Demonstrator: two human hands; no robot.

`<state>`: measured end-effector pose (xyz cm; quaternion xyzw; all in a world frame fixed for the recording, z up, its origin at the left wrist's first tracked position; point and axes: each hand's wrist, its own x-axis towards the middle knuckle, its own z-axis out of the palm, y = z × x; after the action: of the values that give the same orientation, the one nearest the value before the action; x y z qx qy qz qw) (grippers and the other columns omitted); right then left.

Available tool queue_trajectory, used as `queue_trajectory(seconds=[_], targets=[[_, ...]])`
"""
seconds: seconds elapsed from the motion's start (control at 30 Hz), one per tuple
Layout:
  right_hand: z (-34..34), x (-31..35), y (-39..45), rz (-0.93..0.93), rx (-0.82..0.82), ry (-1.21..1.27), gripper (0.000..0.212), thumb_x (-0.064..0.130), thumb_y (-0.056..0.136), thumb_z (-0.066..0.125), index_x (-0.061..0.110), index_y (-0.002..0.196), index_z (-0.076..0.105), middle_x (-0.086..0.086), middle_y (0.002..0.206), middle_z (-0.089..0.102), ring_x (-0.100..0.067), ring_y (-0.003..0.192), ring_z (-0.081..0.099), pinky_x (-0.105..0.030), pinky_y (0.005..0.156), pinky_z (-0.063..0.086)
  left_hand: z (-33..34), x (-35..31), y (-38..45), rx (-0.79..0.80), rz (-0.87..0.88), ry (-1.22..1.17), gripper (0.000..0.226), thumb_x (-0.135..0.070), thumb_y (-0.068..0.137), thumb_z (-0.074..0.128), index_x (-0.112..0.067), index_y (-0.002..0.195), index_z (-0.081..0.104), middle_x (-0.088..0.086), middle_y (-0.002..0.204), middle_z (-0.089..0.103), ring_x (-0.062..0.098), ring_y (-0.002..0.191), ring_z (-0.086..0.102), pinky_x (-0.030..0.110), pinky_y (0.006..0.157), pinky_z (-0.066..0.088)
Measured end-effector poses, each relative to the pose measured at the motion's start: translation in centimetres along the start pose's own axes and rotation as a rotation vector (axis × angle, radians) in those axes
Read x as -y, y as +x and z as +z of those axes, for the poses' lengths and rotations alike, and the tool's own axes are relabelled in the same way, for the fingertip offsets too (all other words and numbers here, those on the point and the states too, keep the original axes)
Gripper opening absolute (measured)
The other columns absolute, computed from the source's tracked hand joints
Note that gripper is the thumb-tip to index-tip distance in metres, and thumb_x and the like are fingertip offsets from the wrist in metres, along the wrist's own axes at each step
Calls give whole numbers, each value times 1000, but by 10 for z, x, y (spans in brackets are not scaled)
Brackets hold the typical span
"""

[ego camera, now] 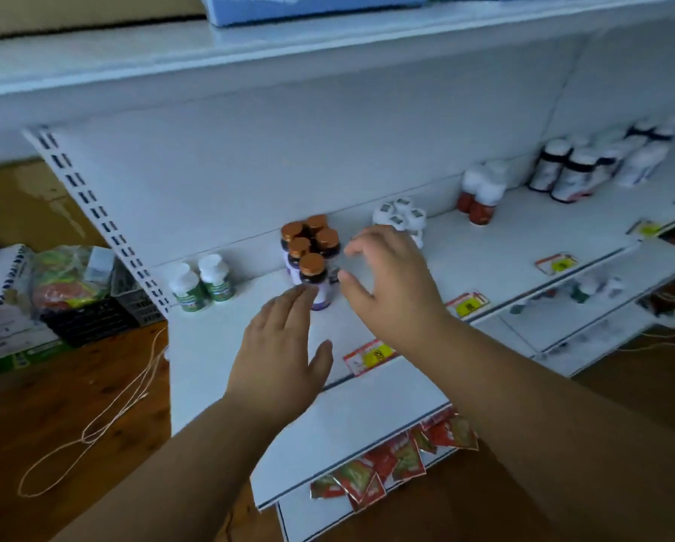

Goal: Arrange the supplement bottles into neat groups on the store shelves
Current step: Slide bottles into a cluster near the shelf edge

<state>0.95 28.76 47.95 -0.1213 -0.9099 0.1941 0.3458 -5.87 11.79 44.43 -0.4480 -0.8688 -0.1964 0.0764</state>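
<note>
Both hands are up at the cluster and neither has a grip on anything. Left hand (279, 356) comes in flat, fingers straight, its fingertips (302, 294) right at the front bottle's base; whether they actually touch it I cannot tell. Right hand (390, 281) hovers just right of the cluster, fingers and thumb spread in an open curve, holding nothing.

Landmark is the copper-capped bottles (310, 254), five dark bottles packed tight on the white shelf (496, 248), near the back panel. Left of them stand two green-labelled bottles (202, 281), a little apart. Right of them, a huddle of white-capped bottles (400, 219), then red-bottomed bottles (480, 191), then dark-banded white bottles (566, 170) furthest right.

How will they handle? Small, rigid, light, I'd judge, with smooth sides and a tall stance, so easy to topple. Best to cup the cluster low from both sides and slide it, or take a single bottle round its body below the cap.

That shelf looks slick painted metal, so bottles should slide freely. Price tags (371, 356) sit along the front edge, nearer us than the cluster. Below it, a lower shelf spills red sachets (396, 461). Left of the cluster, beyond the slotted upright, boxes and a dark crate (93, 316) sit on a wooden floor (73, 404) with loose cord.
</note>
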Motion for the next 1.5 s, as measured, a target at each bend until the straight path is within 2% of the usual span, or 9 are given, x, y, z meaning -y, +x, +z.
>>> queue_trajectory(seconds=[0.13, 0.33, 0.43, 0.57, 0.9, 1.03, 1.2, 1.33, 1.5], targets=[[-83, -60, -50, 84, -50, -26, 28, 28, 83, 65, 14, 106, 63, -3, 107, 59, -24, 98, 53, -37, 85, 43, 43, -101, 10, 21, 113, -62, 65, -39, 84, 55, -15, 143, 42, 4, 142, 49, 22, 129, 43, 33, 108, 30], [-199, -162, -125, 174, -3, -65, 29, 27, 87, 64, 15, 113, 60, 1, 112, 56, -21, 105, 54, -42, 90, 47, 108, -268, 35, 95, 263, -136, 63, -43, 85, 51, -13, 141, 43, 6, 142, 49, 24, 132, 43, 41, 112, 34], [-236, -202, -140, 233, -6, -70, 27, 27, 86, 65, 17, 110, 60, 5, 109, 55, -16, 101, 52, -40, 89, 47, 127, -318, 49, 146, 283, -161, 63, -43, 86, 55, -16, 141, 42, 4, 141, 49, 23, 130, 44, 42, 109, 37], [-266, -262, -141, 303, 25, -92, 27, 29, 89, 65, 19, 114, 59, 4, 110, 54, -12, 103, 49, -30, 88, 43, 165, -359, 73, 221, 305, -136, 68, -42, 89, 59, -18, 147, 35, 3, 148, 43, 23, 135, 39, 38, 111, 32], [-298, -408, -136, 563, 222, -111, 32, 34, 91, 66, 23, 120, 58, 4, 120, 54, -15, 114, 49, -35, 96, 45, 271, -422, 176, 425, 209, -195, 71, -45, 92, 57, -26, 152, 25, -2, 156, 32, 19, 142, 29, 38, 117, 26], [-297, -461, -136, 579, 252, -47, 33, 33, 90, 67, 20, 119, 58, 1, 119, 54, -18, 110, 52, -39, 90, 48, 298, -452, 201, 435, 163, -192, 72, -42, 91, 59, -26, 152, 24, -2, 156, 31, 18, 143, 28, 37, 117, 26], [-281, -544, -137, 516, 400, 52, 30, 31, 92, 65, 21, 119, 55, 4, 120, 52, -14, 111, 52, -39, 92, 48, 347, -482, 213, 403, 3, -177, 70, -40, 91, 60, -28, 151, 26, -4, 156, 32, 20, 142, 30, 38, 116, 27], [-258, -623, -157, 497, 544, 136, 31, 34, 93, 65, 27, 120, 52, 10, 124, 49, -7, 114, 50, -32, 96, 48, 398, -498, 221, 353, -154, -117, 67, -34, 90, 62, -22, 149, 33, 2, 150, 41, 24, 137, 38, 40, 114, 31], [-199, -703, -168, 559, 561, 208, 41, 35, 86, 74, 26, 121, 54, 8, 122, 56, -1, 108, 53, -15, 88, 47, 478, -499, 241, 335, -368, -107, 68, -29, 88, 65, -20, 148, 34, 4, 148, 43, 26, 135, 40, 40, 112, 33]])
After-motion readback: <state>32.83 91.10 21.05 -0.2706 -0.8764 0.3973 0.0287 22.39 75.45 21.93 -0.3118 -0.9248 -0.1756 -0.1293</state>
